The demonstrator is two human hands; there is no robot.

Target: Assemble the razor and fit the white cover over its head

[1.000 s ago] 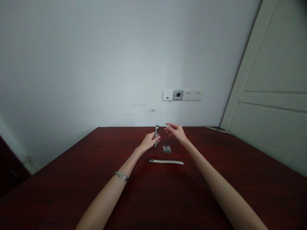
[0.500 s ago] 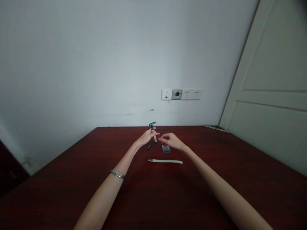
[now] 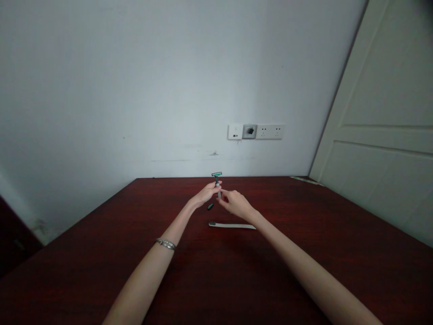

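Observation:
My left hand [image 3: 205, 194] pinches the handle of a small razor [image 3: 217, 177] and holds it upright, its green head at the top. My right hand [image 3: 236, 203] is curled, with its fingertips at the lower end of the same razor handle. A small dark piece [image 3: 210, 206] lies on the dark red table [image 3: 101, 253] just below my left hand. A pale flat stick [image 3: 232, 225] lies crosswise on the table in front of both hands. The little clear case seen earlier is hidden behind my right hand. A metal bracelet [image 3: 165, 243] sits on my left wrist.
A white wall rises right behind the table's far edge, with a row of sockets [image 3: 256, 132] above the hands. A pale door [image 3: 382, 135] stands at the right. A thin strip [image 3: 306, 180] lies at the table's far right corner.
My right hand came down from an open pose and moved left until it met the razor's lower handle. A small dark piece appeared on the table. The razor's green head has turned to face me.

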